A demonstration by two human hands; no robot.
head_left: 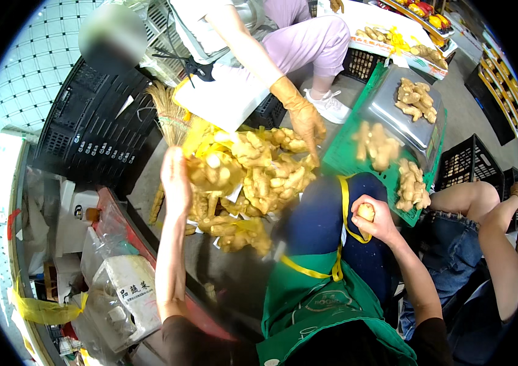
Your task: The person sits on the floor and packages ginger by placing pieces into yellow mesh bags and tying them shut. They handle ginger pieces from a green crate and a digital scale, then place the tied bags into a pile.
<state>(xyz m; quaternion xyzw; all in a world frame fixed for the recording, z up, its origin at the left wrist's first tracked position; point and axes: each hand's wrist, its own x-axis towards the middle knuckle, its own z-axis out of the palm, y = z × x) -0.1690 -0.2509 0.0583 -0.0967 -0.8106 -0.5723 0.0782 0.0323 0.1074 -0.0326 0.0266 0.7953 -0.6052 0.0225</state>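
Observation:
My left hand (177, 185) is at the left of the heap, against a blurred clump of ginger (217, 176) in yellow netting; it seems to hold this clump, with the fingertips partly hidden. My right hand (374, 222) grips a piece of ginger root (366, 212) above my knee, only its end showing in the fist. A yellow strap (345, 201) hangs beside that hand. More ginger in yellow net bags (268, 183) lies piled before me. Another person's orange-gloved hand (304, 116) reaches to the pile's far right side.
Ginger roots (416, 98) lie on a steel scale (380, 103). More loose ginger (411, 185) is on the green crate (346, 142) around it. Black crates (98, 123) and a straw broom (167, 110) stand left. A bare-legged person (465, 201) sits close at right.

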